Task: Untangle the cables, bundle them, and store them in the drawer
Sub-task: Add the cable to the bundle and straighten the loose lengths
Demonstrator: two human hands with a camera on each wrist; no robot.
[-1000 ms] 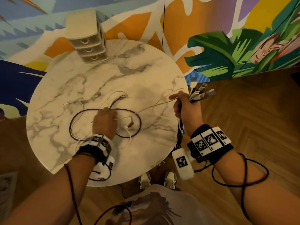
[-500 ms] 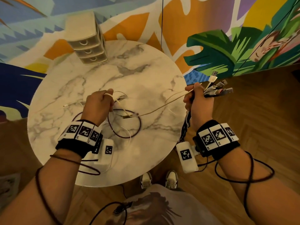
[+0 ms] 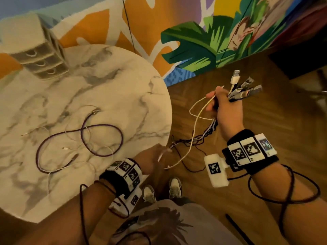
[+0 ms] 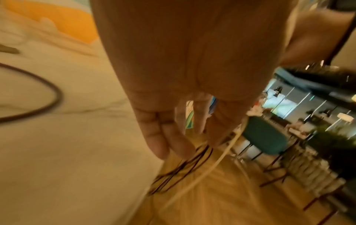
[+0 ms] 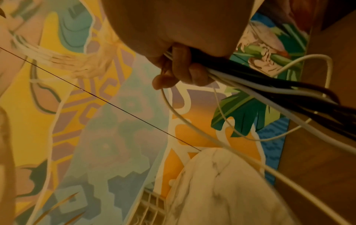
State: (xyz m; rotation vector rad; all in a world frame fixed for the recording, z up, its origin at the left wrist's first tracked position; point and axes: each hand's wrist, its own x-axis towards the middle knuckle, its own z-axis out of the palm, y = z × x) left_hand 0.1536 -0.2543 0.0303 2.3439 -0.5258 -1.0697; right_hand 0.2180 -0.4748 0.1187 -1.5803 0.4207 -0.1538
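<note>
My right hand (image 3: pixel 225 110) is off the table's right side and grips a bundle of dark and white cables (image 5: pixel 269 91), with USB plugs (image 3: pixel 243 87) fanning out above the fist. A white cable (image 3: pixel 194 124) loops down from it to my left hand (image 3: pixel 150 160) at the table's front right edge. That hand is blurred; its fingers (image 4: pixel 173 137) point down and seem to pinch the white cable (image 4: pixel 212 164), with dark cables hanging beside it. A purple cable (image 3: pixel 102 128) and thin white cables (image 3: pixel 70 149) lie looped on the marble table (image 3: pixel 123 85).
A small beige drawer unit (image 3: pixel 40 55) with three shut drawers stands at the table's far left. A painted wall rises behind, with a thin black cord (image 3: pixel 127 23) hanging on it. Wood floor lies to the right, my shoes (image 3: pixel 148 193) below. Green chairs (image 4: pixel 265 137) stand farther off.
My left hand left the middle of the table and came to its front right edge, drawing the white cable off the top. My right hand swung out right with its bundle.
</note>
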